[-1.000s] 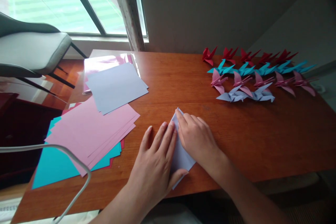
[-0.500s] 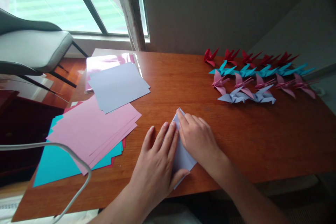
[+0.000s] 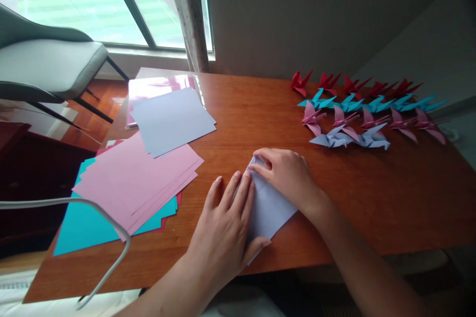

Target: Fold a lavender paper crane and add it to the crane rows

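A pale lavender sheet of origami paper point(image 3: 269, 208), partly folded, lies on the table near its front edge. My left hand point(image 3: 228, 215) rests flat on the paper's left side, fingers stretched out and thumb apart, so it is open. At the paper's far corner, my right hand point(image 3: 288, 173) pinches the tip between thumb and index finger. My hands cover parts of the sheet, and its lower left side is hidden. Two lavender paper cranes point(image 3: 336, 137) stand farther back to the right, in front of rows of pink cranes point(image 3: 312, 118), turquoise cranes point(image 3: 349, 103) and red cranes point(image 3: 300, 83).
On the left of the wooden table point(image 3: 238, 109) lie fanned pink sheets point(image 3: 137, 178), turquoise sheets point(image 3: 85, 225), lavender sheets point(image 3: 173, 121) and a shiny plastic packet point(image 3: 163, 86). A white cable point(image 3: 111, 220) arches over the left edge. A chair point(image 3: 55, 67) stands by the window.
My right hand has shifted from pressing along the fold to pinching the far corner. More of the paper's right side now shows, spread out wider. My left hand has stayed on the paper.
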Action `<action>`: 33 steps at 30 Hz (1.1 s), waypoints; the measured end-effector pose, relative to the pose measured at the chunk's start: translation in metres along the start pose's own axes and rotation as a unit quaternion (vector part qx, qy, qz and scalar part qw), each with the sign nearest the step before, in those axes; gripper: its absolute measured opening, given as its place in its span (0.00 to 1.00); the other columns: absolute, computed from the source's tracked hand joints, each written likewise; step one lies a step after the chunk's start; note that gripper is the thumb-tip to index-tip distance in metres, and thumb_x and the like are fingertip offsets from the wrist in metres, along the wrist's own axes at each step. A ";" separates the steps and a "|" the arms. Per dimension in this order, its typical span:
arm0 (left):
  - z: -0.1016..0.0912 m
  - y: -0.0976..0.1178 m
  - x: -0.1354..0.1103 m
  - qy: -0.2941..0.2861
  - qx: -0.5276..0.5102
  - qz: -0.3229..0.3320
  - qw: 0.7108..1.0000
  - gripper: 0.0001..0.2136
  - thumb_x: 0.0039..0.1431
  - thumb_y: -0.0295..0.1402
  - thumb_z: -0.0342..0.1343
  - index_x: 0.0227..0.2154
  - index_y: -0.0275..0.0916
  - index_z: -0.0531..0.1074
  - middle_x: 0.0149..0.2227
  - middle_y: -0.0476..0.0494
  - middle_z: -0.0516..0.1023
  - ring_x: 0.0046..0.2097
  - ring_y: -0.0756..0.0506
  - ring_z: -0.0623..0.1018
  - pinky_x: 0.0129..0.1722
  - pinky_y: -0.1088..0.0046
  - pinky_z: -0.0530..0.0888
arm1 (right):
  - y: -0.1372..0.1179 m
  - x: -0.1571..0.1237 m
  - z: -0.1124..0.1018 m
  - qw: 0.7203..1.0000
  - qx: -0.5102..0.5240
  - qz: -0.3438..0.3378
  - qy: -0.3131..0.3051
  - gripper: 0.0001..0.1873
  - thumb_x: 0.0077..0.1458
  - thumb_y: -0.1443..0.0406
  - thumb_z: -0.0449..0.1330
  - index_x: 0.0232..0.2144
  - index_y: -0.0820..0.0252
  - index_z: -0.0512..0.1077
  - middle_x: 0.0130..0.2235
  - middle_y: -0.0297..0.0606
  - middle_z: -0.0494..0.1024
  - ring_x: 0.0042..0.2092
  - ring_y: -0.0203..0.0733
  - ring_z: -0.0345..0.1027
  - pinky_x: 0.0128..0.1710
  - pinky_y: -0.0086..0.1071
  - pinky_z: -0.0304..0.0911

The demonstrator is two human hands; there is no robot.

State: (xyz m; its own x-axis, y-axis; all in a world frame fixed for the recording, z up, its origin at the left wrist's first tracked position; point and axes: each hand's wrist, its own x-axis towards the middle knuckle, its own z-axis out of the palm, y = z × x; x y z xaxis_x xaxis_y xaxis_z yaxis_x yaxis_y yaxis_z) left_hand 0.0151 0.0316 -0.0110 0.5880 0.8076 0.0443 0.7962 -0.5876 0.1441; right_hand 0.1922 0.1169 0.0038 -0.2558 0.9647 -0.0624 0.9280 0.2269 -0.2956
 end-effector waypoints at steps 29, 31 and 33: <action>-0.009 0.001 -0.002 -0.057 -0.072 -0.012 0.996 0.39 0.65 0.59 0.39 0.69 0.33 0.55 0.72 0.38 0.54 0.72 0.30 0.49 0.69 0.45 0.45 | 0.030 0.051 -0.002 0.997 0.074 -0.016 -0.031 0.17 0.47 0.52 0.71 0.32 0.55 0.72 0.26 0.27 0.74 0.29 0.37 0.66 0.28 0.30 0.52; -0.008 0.002 -0.003 -0.056 -0.074 -0.015 0.996 0.39 0.65 0.59 0.39 0.69 0.34 0.54 0.72 0.38 0.54 0.72 0.30 0.49 0.69 0.44 0.45 | 0.028 0.053 -0.004 0.996 0.059 -0.040 -0.044 0.19 0.45 0.52 0.72 0.33 0.55 0.71 0.29 0.28 0.74 0.30 0.37 0.67 0.28 0.30 0.52; -0.008 0.003 -0.003 -0.055 -0.075 -0.019 0.995 0.39 0.65 0.58 0.41 0.70 0.34 0.53 0.72 0.38 0.55 0.72 0.30 0.50 0.69 0.44 0.46 | 0.025 0.054 -0.004 0.995 0.046 -0.071 -0.057 0.21 0.45 0.51 0.72 0.33 0.55 0.70 0.31 0.29 0.75 0.33 0.38 0.67 0.29 0.30 0.52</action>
State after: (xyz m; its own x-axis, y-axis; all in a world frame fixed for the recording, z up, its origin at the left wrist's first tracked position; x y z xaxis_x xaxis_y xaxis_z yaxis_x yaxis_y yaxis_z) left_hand 0.0142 0.0279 -0.0027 0.5769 0.8137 -0.0717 0.7926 -0.5364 0.2898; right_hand 0.2030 0.1754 -0.0028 -0.4157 0.9016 -0.1195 0.8529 0.3408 -0.3956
